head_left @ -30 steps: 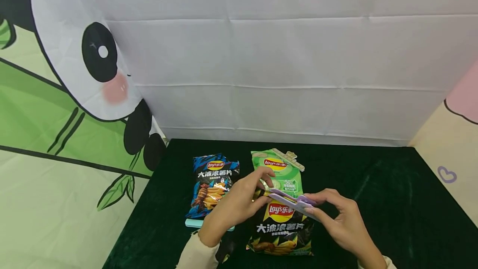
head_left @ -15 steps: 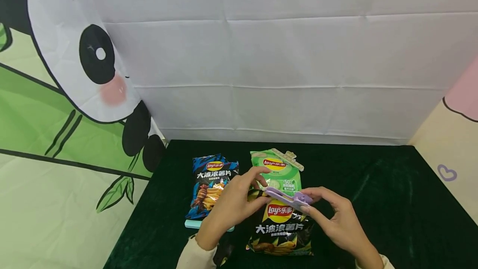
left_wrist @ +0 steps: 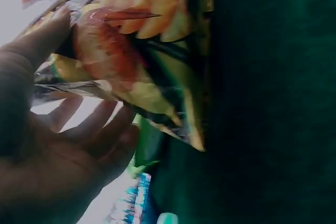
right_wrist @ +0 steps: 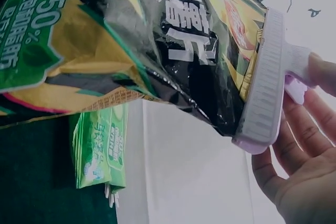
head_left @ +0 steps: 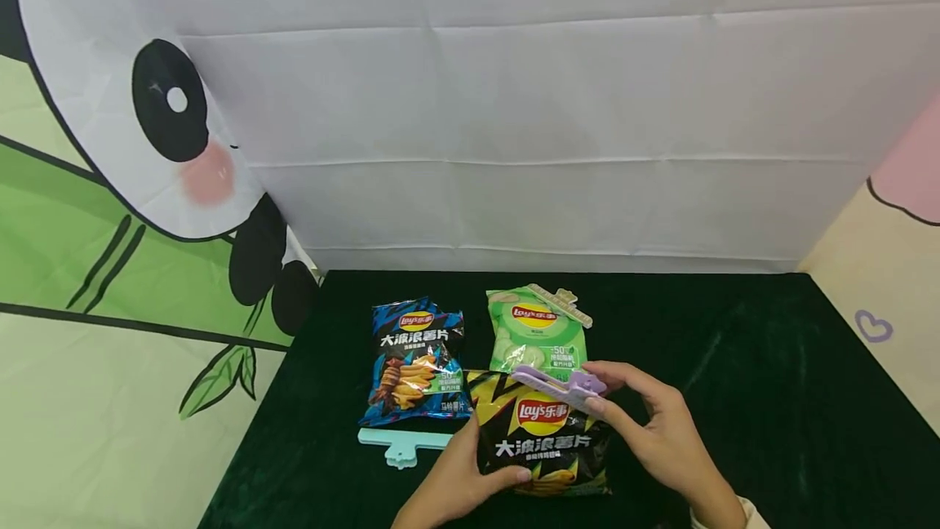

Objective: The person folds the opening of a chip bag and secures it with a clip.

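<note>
A black and yellow chip bag (head_left: 543, 447) is held up between both hands in the head view. Along its top edge a purple bag clip (head_left: 547, 384) is clamped, its long ribbed bar seen close up in the right wrist view. Thumb and fingers of my right hand (head_left: 654, 423) pinch the clip's handle. Low on the bag's left side, my left hand (head_left: 458, 472) grips it with the thumb over the front. The left wrist view shows the left fingers under the bag (left_wrist: 126, 61), beside its printed food picture.
A green chip bag (head_left: 532, 341) with a beige clip (head_left: 561, 306) lies just behind the black bag. To the left is a blue chip bag (head_left: 414, 366), with a teal clip (head_left: 402, 441) at its near end. The dark green tabletop (head_left: 742, 382) extends to the right.
My left hand has left the bag's top edge near the clip and come down to grip its lower left side. My right hand stays on the clip. The teal clip shows more fully.
</note>
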`<state>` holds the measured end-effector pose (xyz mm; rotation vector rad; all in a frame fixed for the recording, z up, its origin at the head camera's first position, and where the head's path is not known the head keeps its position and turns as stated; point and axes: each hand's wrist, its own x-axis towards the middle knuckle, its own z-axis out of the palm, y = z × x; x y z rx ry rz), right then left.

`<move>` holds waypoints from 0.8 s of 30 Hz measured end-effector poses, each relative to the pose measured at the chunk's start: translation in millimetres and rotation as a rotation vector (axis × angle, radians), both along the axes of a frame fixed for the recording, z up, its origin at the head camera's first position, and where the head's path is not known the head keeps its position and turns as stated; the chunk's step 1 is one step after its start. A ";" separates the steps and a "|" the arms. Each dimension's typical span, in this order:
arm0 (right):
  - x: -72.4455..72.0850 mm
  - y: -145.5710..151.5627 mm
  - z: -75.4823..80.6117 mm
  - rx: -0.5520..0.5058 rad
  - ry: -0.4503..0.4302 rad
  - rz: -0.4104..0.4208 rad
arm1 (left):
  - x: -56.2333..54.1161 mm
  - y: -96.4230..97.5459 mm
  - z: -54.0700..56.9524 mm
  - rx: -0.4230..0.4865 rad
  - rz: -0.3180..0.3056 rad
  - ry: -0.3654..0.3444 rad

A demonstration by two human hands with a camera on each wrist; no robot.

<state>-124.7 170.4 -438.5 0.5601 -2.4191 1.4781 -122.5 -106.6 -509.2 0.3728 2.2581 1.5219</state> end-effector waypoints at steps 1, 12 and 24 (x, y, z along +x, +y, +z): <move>0.0 0.0 0.1 -0.005 -0.009 -0.001 | 0.8 -0.5 -4.0 0.010 -0.012 -0.019; 7.8 7.0 -23.9 -0.011 -0.212 -0.063 | 3.9 -1.7 -20.6 0.082 -0.008 -0.088; 19.9 -6.0 -78.0 0.014 -0.625 -0.015 | 6.0 -2.8 -20.8 0.081 -0.017 -0.079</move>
